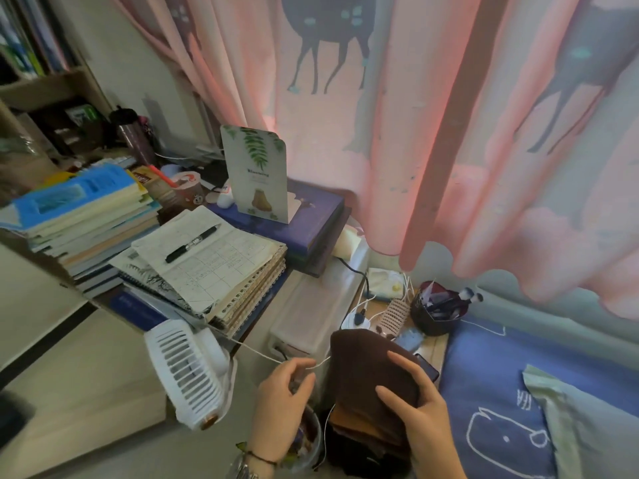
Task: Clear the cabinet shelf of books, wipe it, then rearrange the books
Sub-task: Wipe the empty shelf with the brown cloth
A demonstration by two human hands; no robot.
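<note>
- My right hand (420,406) lies on the brown cloth (370,368) at the near centre, fingers spread and lightly curved over it, thumb on its top; that grip rests there rather than clamps.
- My left hand (281,392) is just left of the cloth, its grip pinching a thin white cord (262,356) that runs toward the white fan (188,371).
- The books (86,219) sit stacked on the worktop (266,326) at the far left, with an open spiral notebook (214,267) and a black pen (192,243) beside them.
- More books (31,39) stand on the cabinet shelf (45,86) at the top left.
- A pink curtain (449,133) hangs behind; a blue bed cover (491,392) lies at the right.
</note>
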